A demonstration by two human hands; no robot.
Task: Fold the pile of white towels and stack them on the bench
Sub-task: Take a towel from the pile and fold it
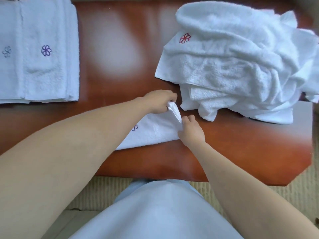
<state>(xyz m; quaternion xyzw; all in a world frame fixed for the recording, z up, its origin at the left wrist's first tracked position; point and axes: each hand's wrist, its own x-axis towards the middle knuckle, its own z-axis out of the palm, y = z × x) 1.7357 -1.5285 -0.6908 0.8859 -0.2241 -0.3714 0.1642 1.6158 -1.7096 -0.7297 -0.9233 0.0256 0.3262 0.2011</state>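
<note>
A white towel (153,131) with a small purple emblem lies flat on the reddish-brown bench (241,152), partly under my left forearm. My left hand (160,100) pinches its far right corner, lifted off the bench. My right hand (191,131) grips the same right edge a little nearer to me. A crumpled pile of white towels (241,62), one with a red emblem, sits at the back right. A stack of folded white towels (39,49) with purple emblems lies at the back left.
Bare glossy bench surface (117,49) lies between the folded stack and the pile. The bench's front edge ends just before my lap, with beige carpet (259,195) below it. The bench's right front corner is cut at an angle.
</note>
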